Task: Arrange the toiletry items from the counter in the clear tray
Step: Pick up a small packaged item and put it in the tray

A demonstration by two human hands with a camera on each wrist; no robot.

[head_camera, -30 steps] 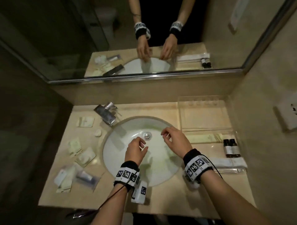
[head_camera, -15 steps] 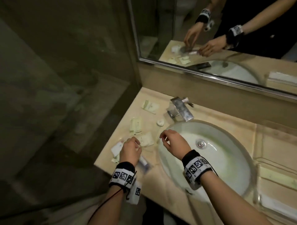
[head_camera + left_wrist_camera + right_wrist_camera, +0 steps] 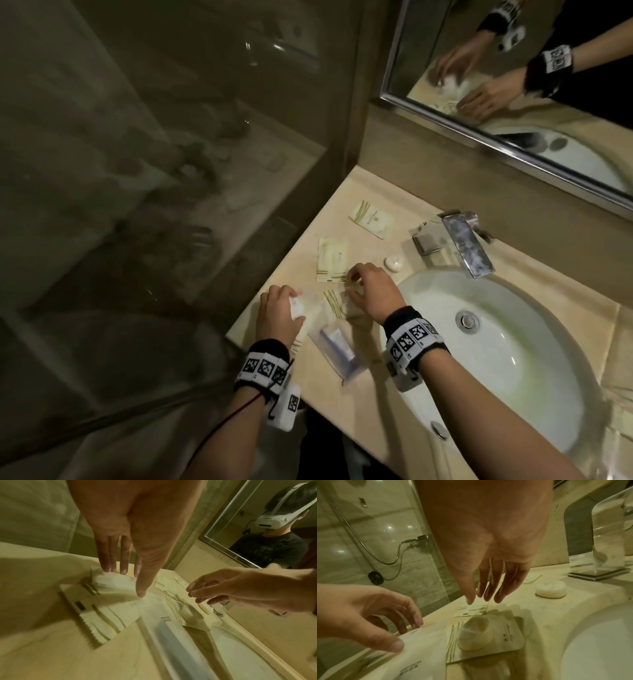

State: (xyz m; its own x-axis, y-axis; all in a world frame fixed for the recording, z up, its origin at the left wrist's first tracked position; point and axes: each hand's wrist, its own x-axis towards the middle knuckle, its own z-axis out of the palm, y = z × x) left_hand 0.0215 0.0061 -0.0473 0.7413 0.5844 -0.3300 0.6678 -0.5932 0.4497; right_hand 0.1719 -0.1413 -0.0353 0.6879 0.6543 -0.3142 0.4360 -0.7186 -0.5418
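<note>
Several pale toiletry sachets lie on the beige counter [image 3: 363, 397] left of the sink. My left hand [image 3: 294, 301] pinches a white sachet [image 3: 113, 580] between thumb and fingers, its edge raised off the counter. My right hand [image 3: 352, 284] hovers, fingers relaxed and holding nothing, over a striped sachet with a round bulge [image 3: 488, 635]. A clear pouch with a blue-white kit [image 3: 337, 347] lies just in front of both hands. Two more sachets [image 3: 331, 258] [image 3: 371, 219] lie further back. The clear tray is out of view.
A small round white soap [image 3: 394, 263] sits beside the chrome faucet [image 3: 466, 246]. The white sink basin [image 3: 513, 359] is to the right of my hands. A glass shower partition [image 3: 171, 205] borders the counter's left edge, and the mirror [image 3: 513, 85] runs behind.
Both hands moved left from above the sink to the sachets on the counter, and the view turned left with them. The left hand has taken hold of a white sachet.
</note>
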